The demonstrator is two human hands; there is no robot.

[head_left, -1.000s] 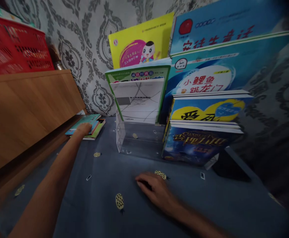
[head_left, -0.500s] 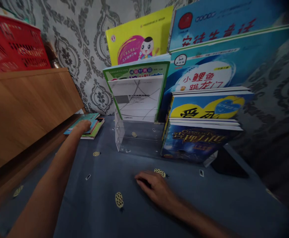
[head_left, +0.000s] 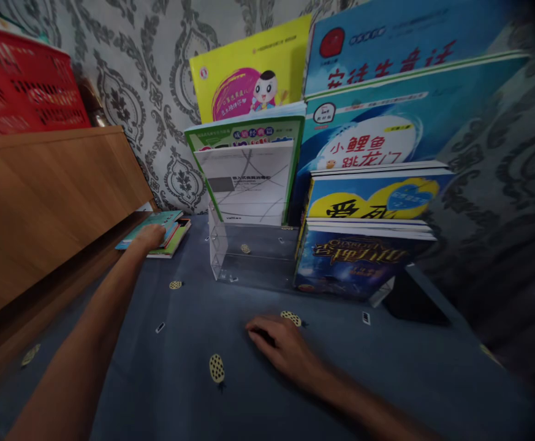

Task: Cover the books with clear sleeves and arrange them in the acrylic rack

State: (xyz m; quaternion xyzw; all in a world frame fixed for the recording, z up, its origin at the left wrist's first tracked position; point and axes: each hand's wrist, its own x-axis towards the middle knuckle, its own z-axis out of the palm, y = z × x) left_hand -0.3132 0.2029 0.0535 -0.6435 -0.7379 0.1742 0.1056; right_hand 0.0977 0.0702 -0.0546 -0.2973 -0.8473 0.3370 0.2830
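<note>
At the left, my left hand (head_left: 150, 237) is closed at a small pile of thin books, on the teal book (head_left: 159, 218) at the top; its fingertips are mostly hidden. A book with a green cover (head_left: 175, 242) sticks out beneath. My right hand (head_left: 279, 343) rests on the blue patterned tablecloth (head_left: 189, 367), fingers loosely bent and the thumb apart from them, holding nothing. Beyond it stands a clear stepped book rack (head_left: 253, 260). Its right half bears several upright books, a dark blue one (head_left: 354, 260) in front. A white booklet (head_left: 249, 184) leans in the left half.
Left of the pile is a wooden cabinet (head_left: 56, 202) with a red plastic basket (head_left: 28, 92) on top. Behind the rack rises a patterned wall (head_left: 147, 79). A flat black object (head_left: 414, 300) lies right of the rack.
The view has shifted slightly, so the rack and its books appear a little further left. My left hand stays at the pile, and my right hand keeps its place on the cloth.
</note>
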